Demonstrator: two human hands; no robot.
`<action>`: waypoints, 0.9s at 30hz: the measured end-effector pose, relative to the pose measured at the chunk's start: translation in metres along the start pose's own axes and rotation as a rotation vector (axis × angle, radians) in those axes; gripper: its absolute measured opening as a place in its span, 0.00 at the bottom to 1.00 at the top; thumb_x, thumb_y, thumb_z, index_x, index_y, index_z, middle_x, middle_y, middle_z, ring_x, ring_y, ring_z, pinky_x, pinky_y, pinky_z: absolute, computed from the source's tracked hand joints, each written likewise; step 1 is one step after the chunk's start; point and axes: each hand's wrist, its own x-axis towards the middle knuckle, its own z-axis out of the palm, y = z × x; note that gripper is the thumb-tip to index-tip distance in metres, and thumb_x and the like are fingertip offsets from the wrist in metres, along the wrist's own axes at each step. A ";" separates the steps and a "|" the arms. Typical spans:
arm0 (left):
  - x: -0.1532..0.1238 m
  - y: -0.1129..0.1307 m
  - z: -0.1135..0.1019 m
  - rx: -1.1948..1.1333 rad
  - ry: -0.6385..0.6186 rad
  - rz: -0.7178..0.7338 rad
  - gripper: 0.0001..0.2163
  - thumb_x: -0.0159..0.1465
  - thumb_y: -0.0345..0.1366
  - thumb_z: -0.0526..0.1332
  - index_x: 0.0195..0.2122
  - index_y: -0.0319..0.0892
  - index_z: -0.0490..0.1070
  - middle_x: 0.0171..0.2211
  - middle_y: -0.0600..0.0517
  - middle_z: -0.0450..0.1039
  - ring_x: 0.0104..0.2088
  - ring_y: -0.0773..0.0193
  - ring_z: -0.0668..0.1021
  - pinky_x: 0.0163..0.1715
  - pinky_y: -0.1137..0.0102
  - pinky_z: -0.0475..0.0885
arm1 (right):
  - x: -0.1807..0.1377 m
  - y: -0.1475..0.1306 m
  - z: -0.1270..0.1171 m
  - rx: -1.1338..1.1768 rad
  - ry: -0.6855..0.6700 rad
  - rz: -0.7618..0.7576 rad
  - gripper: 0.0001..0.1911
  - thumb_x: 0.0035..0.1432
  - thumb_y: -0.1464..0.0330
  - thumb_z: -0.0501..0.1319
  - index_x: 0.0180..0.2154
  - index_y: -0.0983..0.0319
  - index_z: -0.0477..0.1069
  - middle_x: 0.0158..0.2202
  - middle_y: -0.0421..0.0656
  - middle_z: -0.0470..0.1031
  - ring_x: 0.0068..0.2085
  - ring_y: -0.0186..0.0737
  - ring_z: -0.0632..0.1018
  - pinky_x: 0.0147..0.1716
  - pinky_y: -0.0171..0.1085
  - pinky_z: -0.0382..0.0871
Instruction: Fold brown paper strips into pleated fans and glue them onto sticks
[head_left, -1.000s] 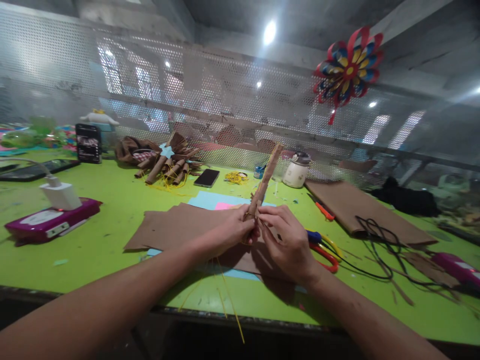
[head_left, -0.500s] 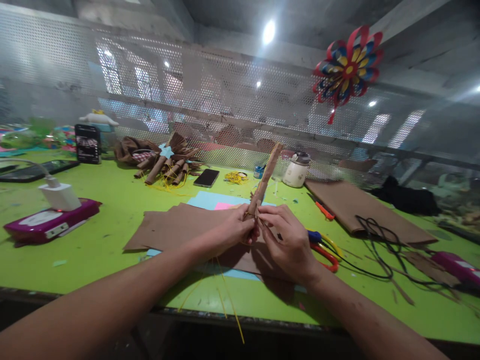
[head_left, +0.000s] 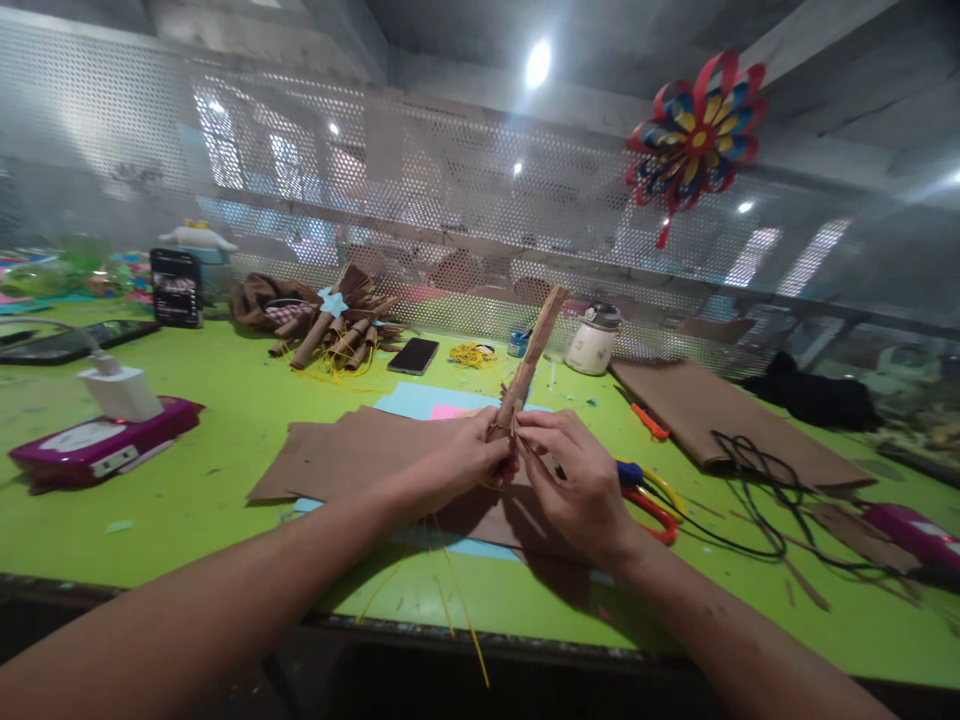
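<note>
My left hand (head_left: 486,448) is closed around the lower part of a rolled brown paper stick (head_left: 537,348), which leans up and to the right. Thumb and fingers of my right hand (head_left: 574,480) pinch at the stick's right side; whatever lies between those fingertips is too small to make out. Yellow string (head_left: 459,615) trails below my left hand past the table's front edge, and a bit of it shows around the stick. Brown paper sheets (head_left: 337,455) lie under both hands, over light blue paper (head_left: 412,398) and a pink piece.
Scissors (head_left: 652,515) with red and yellow handles lie right of my right hand, near a black cable (head_left: 757,490). Folded brown paper (head_left: 720,410) and an orange-handled cutter (head_left: 649,422) are farther right. Behind stand a jar (head_left: 592,342), a phone (head_left: 413,355) and paper rolls (head_left: 330,335).
</note>
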 end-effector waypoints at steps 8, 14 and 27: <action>0.001 0.000 0.001 0.022 0.018 0.006 0.08 0.55 0.27 0.53 0.37 0.38 0.58 0.24 0.55 0.62 0.22 0.72 0.65 0.21 0.74 0.61 | -0.001 0.001 0.001 0.003 -0.006 0.003 0.12 0.54 0.77 0.55 0.40 0.61 0.68 0.43 0.48 0.71 0.43 0.43 0.70 0.43 0.47 0.68; 0.002 -0.002 0.000 -0.002 0.003 -0.014 0.09 0.56 0.28 0.53 0.39 0.38 0.58 0.25 0.55 0.62 0.21 0.72 0.65 0.21 0.73 0.61 | 0.000 0.000 0.000 0.008 -0.013 0.008 0.12 0.54 0.77 0.55 0.41 0.61 0.68 0.44 0.48 0.70 0.43 0.43 0.70 0.43 0.47 0.67; 0.001 0.000 0.001 -0.011 0.011 0.004 0.08 0.56 0.29 0.54 0.38 0.37 0.60 0.24 0.54 0.63 0.21 0.71 0.66 0.22 0.73 0.62 | 0.000 0.001 0.000 0.003 -0.009 -0.007 0.12 0.54 0.77 0.56 0.40 0.63 0.68 0.44 0.48 0.70 0.44 0.41 0.70 0.44 0.44 0.67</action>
